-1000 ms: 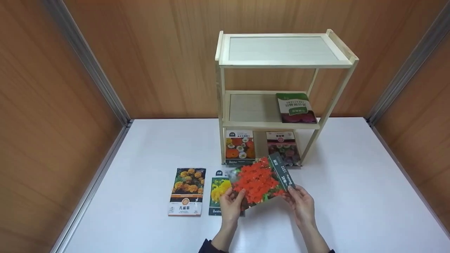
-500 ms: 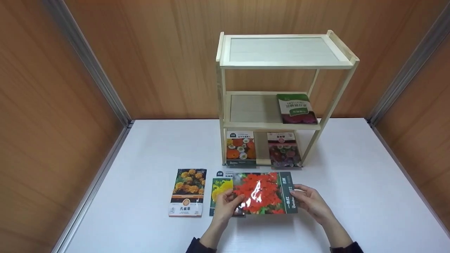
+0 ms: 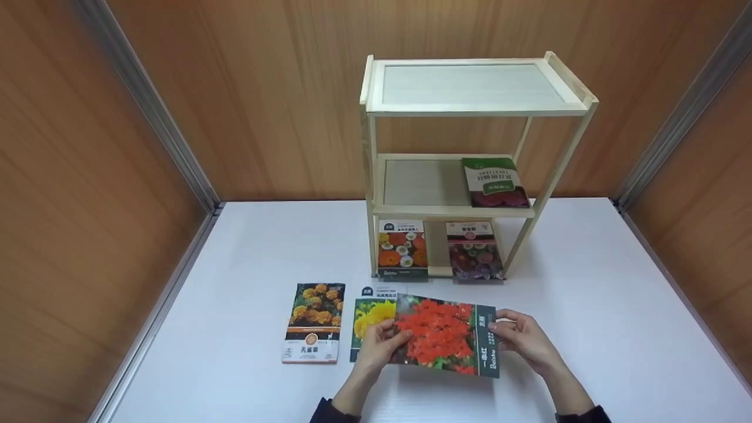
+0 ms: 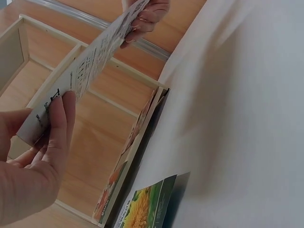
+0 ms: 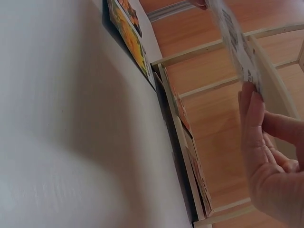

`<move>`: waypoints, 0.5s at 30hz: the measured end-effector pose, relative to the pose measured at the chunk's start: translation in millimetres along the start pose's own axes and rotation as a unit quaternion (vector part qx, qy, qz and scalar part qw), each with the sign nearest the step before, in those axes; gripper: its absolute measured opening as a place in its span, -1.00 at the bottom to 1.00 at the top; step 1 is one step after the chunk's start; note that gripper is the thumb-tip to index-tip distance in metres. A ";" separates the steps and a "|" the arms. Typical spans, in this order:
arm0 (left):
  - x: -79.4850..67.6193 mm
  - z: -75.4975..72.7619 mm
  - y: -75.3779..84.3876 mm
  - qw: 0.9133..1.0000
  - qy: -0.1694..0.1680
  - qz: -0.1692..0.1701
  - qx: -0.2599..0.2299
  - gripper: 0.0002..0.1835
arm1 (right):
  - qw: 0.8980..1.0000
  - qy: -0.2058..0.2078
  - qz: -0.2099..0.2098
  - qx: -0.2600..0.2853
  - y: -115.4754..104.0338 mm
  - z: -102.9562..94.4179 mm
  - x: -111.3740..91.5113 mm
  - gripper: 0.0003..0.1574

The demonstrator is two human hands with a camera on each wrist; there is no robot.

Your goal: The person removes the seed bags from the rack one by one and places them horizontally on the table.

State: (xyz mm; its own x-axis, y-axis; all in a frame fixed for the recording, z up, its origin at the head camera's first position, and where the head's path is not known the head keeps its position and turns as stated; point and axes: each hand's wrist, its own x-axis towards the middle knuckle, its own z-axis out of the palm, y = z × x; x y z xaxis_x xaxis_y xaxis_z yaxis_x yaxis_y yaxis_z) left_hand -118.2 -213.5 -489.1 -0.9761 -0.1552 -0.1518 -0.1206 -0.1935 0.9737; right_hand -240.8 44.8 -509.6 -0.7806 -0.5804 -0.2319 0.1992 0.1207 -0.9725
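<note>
A seed packet with red flowers (image 3: 437,332) is held above the table, turned sideways, its dark green band at the right. My left hand (image 3: 376,346) pinches its left end between thumb and fingers. At the banded end, my right hand (image 3: 529,341) pinches the edge. Both wrist views show the printed back of the packet (image 4: 90,66) raised off the white surface. Partly covered beneath it lies a yellow-flower seed packet (image 3: 370,317). Left of that, an orange marigold seed packet (image 3: 314,323) lies flat on the table.
Behind the hands stands a pale wooden shelf rack (image 3: 452,210). Its middle shelf bears a green-topped packet (image 3: 496,183) at the right. On the bottom shelf lie an orange-and-white flower packet (image 3: 402,249) and a purple flower packet (image 3: 474,251). Wooden panels enclose the white table (image 3: 247,264).
The red-flower packet has turned clockwise from a slant and come lower, nearer the person. My right hand has moved right and down, still pinching its end.
</note>
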 end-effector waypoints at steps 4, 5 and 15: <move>4.5 2.0 -7.7 0.998 0.044 -0.011 -0.033 -0.69 | 0.999 0.038 -0.001 0.004 2.4 5.9 -1.9 -0.70; 6.5 3.1 -11.5 0.997 0.061 -0.015 -0.049 -0.68 | 0.998 0.055 0.000 0.007 2.8 7.8 -2.3 -0.71; 14.2 39.6 -36.6 0.976 0.160 0.021 -0.146 -0.51 | 0.968 0.240 0.006 0.069 8.9 39.0 1.9 -0.70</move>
State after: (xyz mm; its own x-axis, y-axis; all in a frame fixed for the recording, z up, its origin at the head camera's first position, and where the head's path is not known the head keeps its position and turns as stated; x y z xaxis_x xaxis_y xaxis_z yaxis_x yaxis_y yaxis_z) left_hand -134.8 -170.2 -520.2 -0.8675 -0.4535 -0.2041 0.0196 -0.4413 0.8971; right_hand -217.5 13.3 -517.8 -0.9566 -0.1347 -0.2584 0.2611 -0.0021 -0.9653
